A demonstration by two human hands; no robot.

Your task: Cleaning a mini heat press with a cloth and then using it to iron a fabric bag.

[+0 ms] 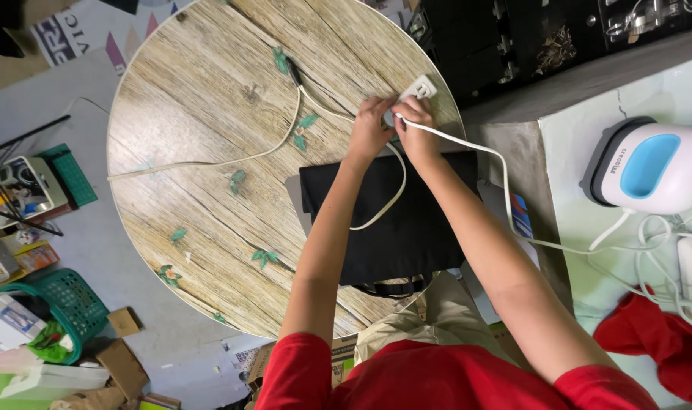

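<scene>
Round wooden table: from my seat, the broad stretch from 9 to 12 o'clock lies open, crossed only by a thin white cord. At 1 o'clock, the white power strip sits near the rim, where my left hand and right hand crowd together. The black folded cloth covers the near edge. At 3 o'clock, off the table, a white-and-blue iron and tangled cables block passage.

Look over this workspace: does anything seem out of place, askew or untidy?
Yes. White cords lie tangled beside the small iron, next to a crumpled red cloth. Both hands meet at a white power strip perched near the round table's edge.
</scene>
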